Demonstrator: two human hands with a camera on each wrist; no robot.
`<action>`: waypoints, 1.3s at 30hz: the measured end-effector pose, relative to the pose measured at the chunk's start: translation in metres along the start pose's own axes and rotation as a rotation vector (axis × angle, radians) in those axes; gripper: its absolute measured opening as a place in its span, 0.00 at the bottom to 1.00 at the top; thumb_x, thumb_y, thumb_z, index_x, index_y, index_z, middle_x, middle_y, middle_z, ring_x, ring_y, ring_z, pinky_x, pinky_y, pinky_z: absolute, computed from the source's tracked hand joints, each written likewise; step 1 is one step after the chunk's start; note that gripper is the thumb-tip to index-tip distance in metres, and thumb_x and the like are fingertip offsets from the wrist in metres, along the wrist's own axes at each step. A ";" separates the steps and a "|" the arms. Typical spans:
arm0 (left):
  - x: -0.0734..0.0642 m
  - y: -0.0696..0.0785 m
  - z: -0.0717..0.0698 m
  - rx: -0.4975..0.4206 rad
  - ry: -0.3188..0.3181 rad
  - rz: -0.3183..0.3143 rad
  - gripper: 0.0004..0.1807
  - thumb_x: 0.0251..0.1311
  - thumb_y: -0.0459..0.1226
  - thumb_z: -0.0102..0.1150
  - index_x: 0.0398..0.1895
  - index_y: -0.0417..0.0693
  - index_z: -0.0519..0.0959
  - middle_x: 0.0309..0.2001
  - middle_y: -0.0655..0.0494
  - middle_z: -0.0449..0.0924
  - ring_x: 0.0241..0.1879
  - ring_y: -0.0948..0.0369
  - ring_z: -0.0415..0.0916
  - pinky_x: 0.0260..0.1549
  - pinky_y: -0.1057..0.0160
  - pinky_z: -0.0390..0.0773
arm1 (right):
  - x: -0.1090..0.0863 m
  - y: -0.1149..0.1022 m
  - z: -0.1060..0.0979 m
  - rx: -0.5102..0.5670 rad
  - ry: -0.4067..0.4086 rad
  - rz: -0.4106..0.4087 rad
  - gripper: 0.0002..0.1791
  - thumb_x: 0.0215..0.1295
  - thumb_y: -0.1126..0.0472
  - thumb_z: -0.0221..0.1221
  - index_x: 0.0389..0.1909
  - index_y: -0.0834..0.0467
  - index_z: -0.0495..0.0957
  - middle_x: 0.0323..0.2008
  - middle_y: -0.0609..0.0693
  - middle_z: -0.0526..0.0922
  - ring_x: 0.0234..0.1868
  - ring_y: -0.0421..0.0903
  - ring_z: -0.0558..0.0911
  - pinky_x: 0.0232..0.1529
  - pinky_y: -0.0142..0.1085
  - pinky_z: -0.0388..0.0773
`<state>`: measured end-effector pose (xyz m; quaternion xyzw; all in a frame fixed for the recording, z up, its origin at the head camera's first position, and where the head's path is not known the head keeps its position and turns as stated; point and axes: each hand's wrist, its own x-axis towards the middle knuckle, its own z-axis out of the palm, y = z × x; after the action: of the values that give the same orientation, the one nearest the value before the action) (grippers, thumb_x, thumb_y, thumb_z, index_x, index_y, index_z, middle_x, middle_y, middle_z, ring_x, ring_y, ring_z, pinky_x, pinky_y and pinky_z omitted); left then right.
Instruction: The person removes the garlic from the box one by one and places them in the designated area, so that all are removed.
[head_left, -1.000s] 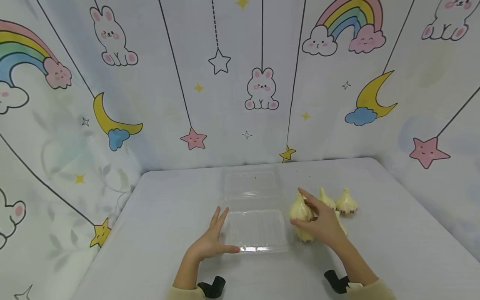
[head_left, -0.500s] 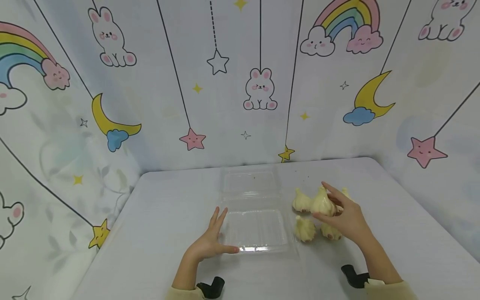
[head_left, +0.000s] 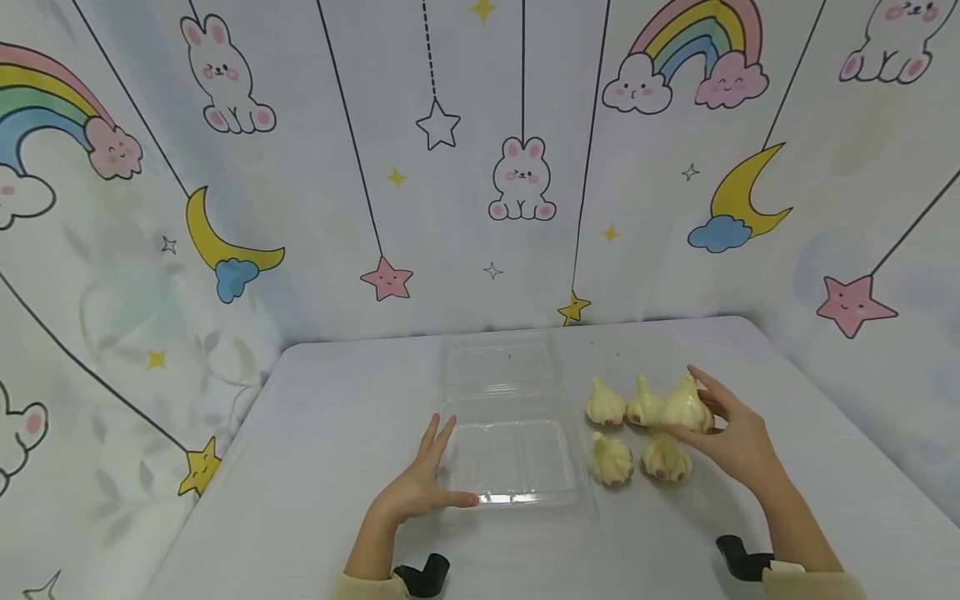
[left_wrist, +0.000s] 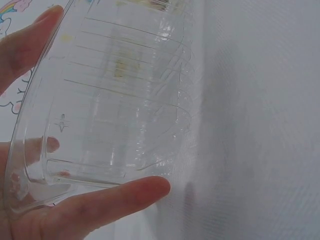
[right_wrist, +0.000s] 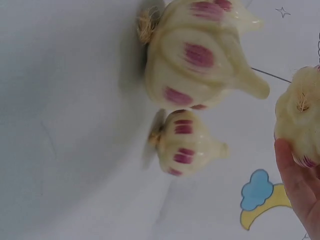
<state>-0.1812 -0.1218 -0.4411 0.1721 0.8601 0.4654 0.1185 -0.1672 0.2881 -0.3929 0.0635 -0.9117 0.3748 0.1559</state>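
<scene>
My right hand (head_left: 738,437) holds a garlic bulb (head_left: 685,407) between thumb and fingers, over the right side of a group of garlic bulbs. In the right wrist view the held garlic bulb (right_wrist: 299,115) shows its root end, raised off the table. Two other garlic bulbs with purple marks, one large (right_wrist: 195,55) and one smaller (right_wrist: 187,145), sit on the white surface there. My left hand (head_left: 420,479) spreads straight fingers round the near left corner of a clear plastic clamshell box (head_left: 517,458), thumb (left_wrist: 125,200) along its front side.
The box's lid (head_left: 502,367) lies folded back behind its base. Right of the box, other garlic bulbs stand close together, among them a back left bulb (head_left: 605,404) and a front left bulb (head_left: 611,459). A patterned cloth (head_left: 450,208) hangs behind the white table (head_left: 322,433).
My right hand has moved right, carrying the garlic bulb from beside the box across the group to its right side. My left hand has stayed at the box.
</scene>
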 end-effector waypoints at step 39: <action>0.002 -0.002 0.001 -0.005 0.005 -0.004 0.63 0.37 0.41 0.75 0.72 0.53 0.40 0.71 0.42 0.23 0.63 0.34 0.49 0.54 0.36 0.60 | -0.002 0.055 0.002 -0.162 -0.180 0.204 0.50 0.44 0.52 0.70 0.62 0.65 0.52 0.53 0.80 0.63 0.53 0.74 0.65 0.42 0.62 0.68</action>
<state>-0.1835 -0.1215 -0.4434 0.1688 0.8595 0.4678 0.1178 -0.1784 0.3258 -0.4313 -0.0088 -0.9509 0.3068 0.0395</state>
